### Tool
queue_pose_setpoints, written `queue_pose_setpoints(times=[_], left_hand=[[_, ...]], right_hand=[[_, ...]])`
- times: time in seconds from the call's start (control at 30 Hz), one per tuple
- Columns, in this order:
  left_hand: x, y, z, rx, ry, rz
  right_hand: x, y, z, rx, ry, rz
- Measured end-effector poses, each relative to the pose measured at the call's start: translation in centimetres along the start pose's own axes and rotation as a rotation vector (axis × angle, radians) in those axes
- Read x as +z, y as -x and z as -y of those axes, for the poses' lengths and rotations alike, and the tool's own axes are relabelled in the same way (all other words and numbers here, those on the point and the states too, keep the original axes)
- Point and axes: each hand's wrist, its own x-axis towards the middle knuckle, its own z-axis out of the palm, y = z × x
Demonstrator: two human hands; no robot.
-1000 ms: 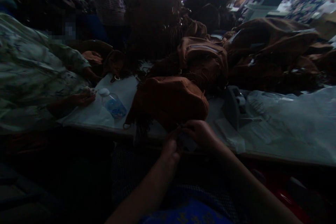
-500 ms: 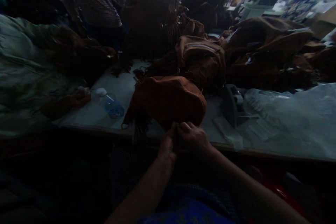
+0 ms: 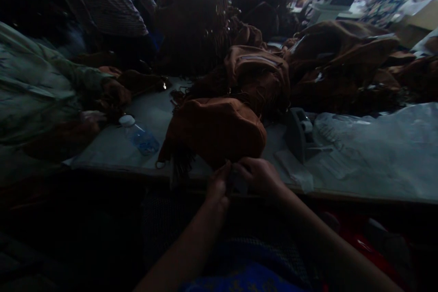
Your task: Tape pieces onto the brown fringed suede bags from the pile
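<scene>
A brown fringed bag (image 3: pixel 215 127) lies on the near edge of the table, its fringe and a metal ring hanging at the left end. My left hand (image 3: pixel 219 185) is closed, pinching at the bag's near lower edge with thumb and finger. Close beside it, my right hand (image 3: pixel 260 174) is closed too, its fingertips pressed together by the same edge. Something small and pale shows between the two hands, too dark to name.
On the white table (image 3: pixel 112 146) a water bottle (image 3: pixel 140 137) lies at left and a grey tape dispenser (image 3: pixel 301 134) stands at right, beside clear plastic bags (image 3: pixel 386 146). More brown bags (image 3: pixel 342 59) are piled behind. At left, a co-worker's hand (image 3: pixel 116 92) rests by another bag.
My right hand has shifted slightly right, opening a small gap from my left hand. The co-worker's arm at left has moved. The view has shifted slightly.
</scene>
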Motion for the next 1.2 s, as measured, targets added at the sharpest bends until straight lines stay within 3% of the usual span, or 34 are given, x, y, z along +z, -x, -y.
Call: queue_pose_setpoints(times=[0.1,0.27,0.53,0.67,0.77,0.9,1.07,1.2], left_hand=[[0.1,0.0,0.1,-0.009,-0.008,-0.038],[0.3,0.3,0.0,0.017,0.011,-0.055],[-1.4,2.2,-0.6,-0.132,0.11,0.087],[-1.8,2.1,0.5,-0.038,0.034,0.124],[-1.3,1.8,1.1,0.016,-0.012,0.072],[-0.5,1.7,1.1,0.059,-0.03,-0.013],[-0.3,1.8,0.7,0.049,-0.078,-0.03],[-0.1,1.7,0.7,0.107,-0.103,-0.036]], right_hand=[[0.6,-0.7,0.0,0.062,0.066,0.065],[1.9,-1.1,-1.1,0.096,-0.162,0.095],[2.0,-1.8,-1.9,0.149,-0.44,0.129],[1.6,-1.7,-1.4,0.201,-0.542,0.182],[1.6,-1.5,-1.2,0.202,-0.538,0.179],[1.9,-1.3,-1.5,0.134,-0.471,0.157],[1.9,-1.3,-1.8,0.017,-0.442,0.191],[1.9,-0.5,-1.7,0.091,-0.711,0.264]])
